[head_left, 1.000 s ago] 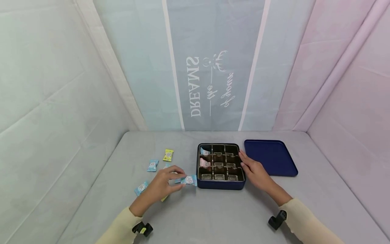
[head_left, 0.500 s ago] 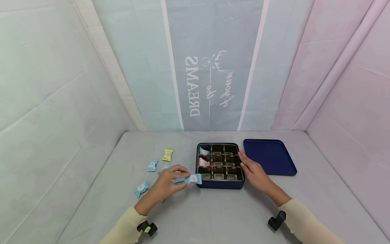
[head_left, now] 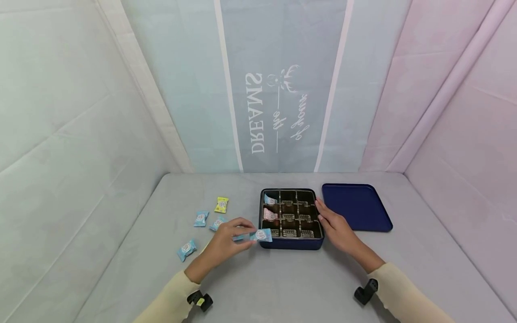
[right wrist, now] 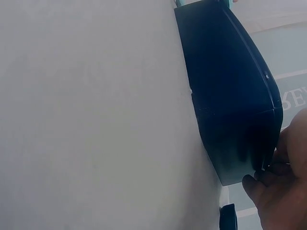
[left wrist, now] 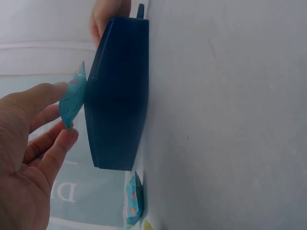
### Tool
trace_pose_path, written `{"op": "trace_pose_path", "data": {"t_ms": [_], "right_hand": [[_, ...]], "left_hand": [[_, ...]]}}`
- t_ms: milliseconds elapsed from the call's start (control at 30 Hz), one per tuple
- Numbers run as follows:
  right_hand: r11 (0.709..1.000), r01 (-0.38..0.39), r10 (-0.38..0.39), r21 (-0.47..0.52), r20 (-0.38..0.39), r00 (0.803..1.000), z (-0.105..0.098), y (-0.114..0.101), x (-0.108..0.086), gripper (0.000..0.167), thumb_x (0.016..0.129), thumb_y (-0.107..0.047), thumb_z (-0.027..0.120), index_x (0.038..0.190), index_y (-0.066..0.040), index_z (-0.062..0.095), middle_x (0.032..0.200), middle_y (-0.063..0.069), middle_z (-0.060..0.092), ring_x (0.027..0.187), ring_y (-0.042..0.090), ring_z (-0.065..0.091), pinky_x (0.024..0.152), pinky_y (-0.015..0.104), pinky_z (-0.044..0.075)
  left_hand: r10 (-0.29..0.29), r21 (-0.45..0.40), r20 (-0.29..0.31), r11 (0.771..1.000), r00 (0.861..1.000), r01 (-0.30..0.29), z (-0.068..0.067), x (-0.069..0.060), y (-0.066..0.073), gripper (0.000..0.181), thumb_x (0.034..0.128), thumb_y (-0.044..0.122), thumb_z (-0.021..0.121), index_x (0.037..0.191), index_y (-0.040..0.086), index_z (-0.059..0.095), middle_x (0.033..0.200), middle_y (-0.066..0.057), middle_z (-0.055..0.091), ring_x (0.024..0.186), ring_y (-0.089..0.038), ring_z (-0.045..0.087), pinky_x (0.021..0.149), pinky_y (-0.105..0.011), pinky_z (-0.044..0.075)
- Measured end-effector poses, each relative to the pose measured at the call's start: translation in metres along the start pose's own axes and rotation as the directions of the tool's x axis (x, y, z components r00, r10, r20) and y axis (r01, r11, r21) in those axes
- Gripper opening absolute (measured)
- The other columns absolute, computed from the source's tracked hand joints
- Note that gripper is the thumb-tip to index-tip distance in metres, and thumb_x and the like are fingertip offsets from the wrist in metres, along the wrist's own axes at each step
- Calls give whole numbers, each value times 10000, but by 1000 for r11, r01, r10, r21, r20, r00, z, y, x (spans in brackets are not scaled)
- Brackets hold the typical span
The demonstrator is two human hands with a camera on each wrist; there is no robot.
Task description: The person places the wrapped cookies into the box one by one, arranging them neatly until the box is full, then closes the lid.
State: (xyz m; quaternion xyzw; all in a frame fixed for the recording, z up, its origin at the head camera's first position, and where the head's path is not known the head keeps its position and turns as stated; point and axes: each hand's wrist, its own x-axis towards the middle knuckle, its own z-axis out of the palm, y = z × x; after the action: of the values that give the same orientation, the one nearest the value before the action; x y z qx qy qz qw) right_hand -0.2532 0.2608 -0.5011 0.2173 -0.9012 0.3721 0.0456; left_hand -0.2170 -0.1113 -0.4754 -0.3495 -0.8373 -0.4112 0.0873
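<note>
A blue wrapped candy [head_left: 263,235] is pinched between the thumb and fingers of my left hand [head_left: 227,241], just over the front left rim of a dark blue box [head_left: 292,244]. In the left wrist view the same candy [left wrist: 73,98] is close by the box wall [left wrist: 117,96]. The box has a divided black insert; a blue candy [head_left: 270,200] lies in its back left compartment and a pink candy [head_left: 270,214] in the middle left one. My right hand [head_left: 340,228] rests against the box's right side, fingers along the wall.
Left of the box lie a yellow candy [head_left: 221,205] and blue candies, among them one [head_left: 201,218] near the back and one [head_left: 186,250] near my left wrist. The dark blue lid [head_left: 357,207] lies on the table right of the box. Fabric walls enclose the table.
My left hand has lifted the blue candy and moved it right, from beside the box to over its front left rim. The right hand stays at the box's side.
</note>
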Motion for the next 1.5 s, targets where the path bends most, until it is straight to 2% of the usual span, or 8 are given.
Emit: {"op": "trace_pose_path", "data": {"t_ms": [567, 1033, 1167, 1333, 1500], "right_hand": [[1000, 13, -13, 9, -3, 1000, 0, -3, 1, 511, 1095, -86, 442, 1564, 38, 285, 1662, 115, 174, 1502, 352, 246, 1126, 561, 309], [1000, 8, -8, 0, -10, 1000, 0, -5, 0, 503, 1093, -83, 444, 1556, 49, 298, 1658, 144, 194, 1497, 353, 260, 1121, 554, 315], [1000, 9, -9, 0, -13, 1000, 0, -4, -1, 501, 1095, -92, 444, 1555, 48, 303, 1654, 167, 209, 1496, 351, 265, 1119, 548, 317], [1000, 14, -14, 4, -18, 1000, 0, -2, -1, 499, 1098, -102, 441, 1555, 45, 306, 1651, 180, 219, 1495, 350, 267, 1119, 547, 318], [1000, 14, -14, 4, -22, 1000, 1, -1, -1, 496, 1106, -134, 429, 1555, 41, 311, 1657, 126, 203, 1495, 347, 270, 1120, 544, 319]], "left_hand": [[20, 99, 12, 995, 1000, -21, 5, 17, 0, 293, 871, 196, 828, 1145, 98, 785, 1168, 22, 675, 1084, -137, 651, 859, -275, 564], [47, 99, 32, 994, 998, -50, 8, 27, -2, 278, 870, 157, 827, 1133, 77, 785, 1163, -14, 676, 1066, -146, 648, 844, -274, 564], [34, 98, 50, 994, 998, -39, 7, 30, -1, 278, 876, 161, 822, 1139, 82, 784, 1173, -28, 676, 1080, -146, 642, 843, -288, 566], [10, 73, 73, 997, 997, -16, 8, 33, -1, 275, 877, 150, 820, 1142, 86, 784, 1168, -3, 668, 1071, -138, 636, 817, -374, 585], [37, 51, 91, 998, 995, -42, 10, 35, -4, 271, 879, 136, 815, 1144, 87, 783, 1170, 1, 658, 1052, -136, 634, 794, -407, 589]]}}
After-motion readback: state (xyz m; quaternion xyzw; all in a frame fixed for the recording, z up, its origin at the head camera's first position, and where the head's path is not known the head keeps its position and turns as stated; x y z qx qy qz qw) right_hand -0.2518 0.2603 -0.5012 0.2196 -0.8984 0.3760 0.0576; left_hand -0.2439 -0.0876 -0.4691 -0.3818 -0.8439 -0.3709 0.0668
